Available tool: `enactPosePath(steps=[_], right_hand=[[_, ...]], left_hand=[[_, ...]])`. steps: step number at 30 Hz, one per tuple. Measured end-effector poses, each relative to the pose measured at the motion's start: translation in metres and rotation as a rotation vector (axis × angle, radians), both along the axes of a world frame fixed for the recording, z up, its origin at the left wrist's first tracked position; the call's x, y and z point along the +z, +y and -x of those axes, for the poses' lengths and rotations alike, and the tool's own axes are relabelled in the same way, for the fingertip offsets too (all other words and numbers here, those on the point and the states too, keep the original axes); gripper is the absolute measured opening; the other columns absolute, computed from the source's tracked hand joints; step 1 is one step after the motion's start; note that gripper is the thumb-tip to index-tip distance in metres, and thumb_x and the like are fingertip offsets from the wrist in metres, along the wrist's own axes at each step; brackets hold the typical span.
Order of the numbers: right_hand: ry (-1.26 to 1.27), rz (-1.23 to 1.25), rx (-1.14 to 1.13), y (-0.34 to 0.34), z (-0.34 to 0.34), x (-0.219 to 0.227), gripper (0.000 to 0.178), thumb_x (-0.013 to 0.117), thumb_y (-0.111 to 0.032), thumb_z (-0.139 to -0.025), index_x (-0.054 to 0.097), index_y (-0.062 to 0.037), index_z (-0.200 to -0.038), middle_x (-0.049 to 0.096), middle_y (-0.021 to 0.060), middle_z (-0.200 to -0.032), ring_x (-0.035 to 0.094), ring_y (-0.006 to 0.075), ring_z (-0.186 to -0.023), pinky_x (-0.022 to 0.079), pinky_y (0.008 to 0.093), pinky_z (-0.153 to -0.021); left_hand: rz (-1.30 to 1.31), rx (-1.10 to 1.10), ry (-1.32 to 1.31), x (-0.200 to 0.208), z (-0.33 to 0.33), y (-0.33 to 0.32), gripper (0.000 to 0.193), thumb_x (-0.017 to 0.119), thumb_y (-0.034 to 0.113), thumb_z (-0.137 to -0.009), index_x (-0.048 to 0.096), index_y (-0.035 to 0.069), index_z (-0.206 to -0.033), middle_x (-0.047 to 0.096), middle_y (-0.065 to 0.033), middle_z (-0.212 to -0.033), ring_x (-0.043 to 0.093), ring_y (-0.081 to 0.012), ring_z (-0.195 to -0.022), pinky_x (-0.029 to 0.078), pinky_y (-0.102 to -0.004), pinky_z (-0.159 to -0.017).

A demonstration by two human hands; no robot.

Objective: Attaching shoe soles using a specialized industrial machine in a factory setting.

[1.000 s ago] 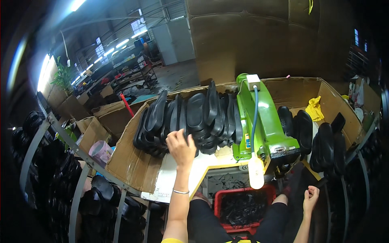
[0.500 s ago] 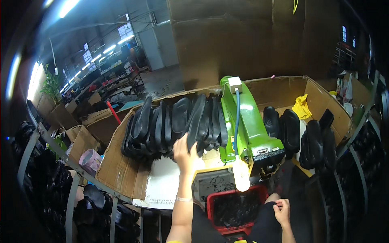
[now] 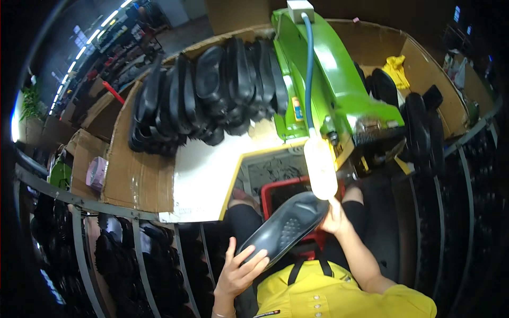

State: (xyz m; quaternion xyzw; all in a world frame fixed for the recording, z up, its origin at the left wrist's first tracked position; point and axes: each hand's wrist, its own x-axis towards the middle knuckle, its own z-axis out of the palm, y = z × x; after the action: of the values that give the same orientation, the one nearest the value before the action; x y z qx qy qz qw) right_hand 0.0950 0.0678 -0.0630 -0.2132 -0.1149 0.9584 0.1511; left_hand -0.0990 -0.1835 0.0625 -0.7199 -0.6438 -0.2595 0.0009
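A black shoe sole (image 3: 286, 228), with a patch of small bumps on its upper face, lies slantwise in the air above my lap. My left hand (image 3: 243, 273) grips its lower left end, fingers over the top. At the upper right end my right hand (image 3: 335, 218) holds it by the edge; some of those fingers are hidden behind it. Close above that end hangs a lit white lamp (image 3: 321, 175) on a blue cable. Behind stands a green machine (image 3: 339, 69). More black soles (image 3: 209, 79) are packed upright in a row left of it.
Cardboard walls (image 3: 135, 177) surround the white worktop (image 3: 204, 169). Between my knees is a red bin (image 3: 265, 197). Right of the machine lie more black soles (image 3: 419, 124) and a yellow cloth (image 3: 396, 72). Metal racks (image 3: 79, 233) of dark pieces flank me.
My left hand has drawn back from the row and now holds a sole over my lap. The right hand has risen to its other end. The view has tilted down.
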Motion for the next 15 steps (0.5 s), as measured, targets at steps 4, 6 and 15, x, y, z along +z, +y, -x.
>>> enactPosePath(steps=[4, 6, 15], right_hand=[[-0.196, -0.412, -0.264, 0.005, -0.044, 0.012, 0.042, 0.064, -0.002, -0.081, 0.053, 0.0057, -0.120, 0.063, 0.0119, -0.110, 0.062, 0.0218, -0.099, 0.050, 0.0343, -0.089], [-0.257, -0.523, -0.389, -0.005, -0.065, 0.023, 0.039, 0.068, 0.000, -0.076, 0.054, 0.0029, -0.112, 0.063, 0.0093, -0.106, 0.061, 0.0186, -0.095, 0.049, 0.0320, -0.088], [-0.562, -0.573, -0.456, -0.069, -0.154, -0.039, 0.052, 0.073, 0.011, -0.066, 0.052, -0.0013, -0.112, 0.056, 0.0046, -0.111, 0.053, 0.0160, -0.107, 0.043, 0.0321, -0.095]], left_hand=[[-0.090, -0.006, -0.609, -0.040, -0.009, 0.035, 0.043, 0.067, -0.001, -0.075, 0.059, 0.010, -0.116, 0.037, -0.0126, -0.142, 0.041, -0.0299, -0.127, 0.037, -0.0497, -0.105], [-0.137, -0.109, -1.512, -0.050, -0.024, 0.066, 0.064, 0.062, -0.008, -0.075, 0.041, 0.008, -0.133, 0.028, -0.0171, -0.145, 0.038, -0.0281, -0.129, 0.036, -0.0445, -0.105], [-0.012, 0.127, -1.695, -0.092, -0.096, 0.158, 0.027, 0.064, -0.005, -0.081, 0.053, -0.001, -0.105, 0.058, -0.0039, -0.098, 0.055, -0.0088, -0.087, 0.044, -0.0225, -0.081]])
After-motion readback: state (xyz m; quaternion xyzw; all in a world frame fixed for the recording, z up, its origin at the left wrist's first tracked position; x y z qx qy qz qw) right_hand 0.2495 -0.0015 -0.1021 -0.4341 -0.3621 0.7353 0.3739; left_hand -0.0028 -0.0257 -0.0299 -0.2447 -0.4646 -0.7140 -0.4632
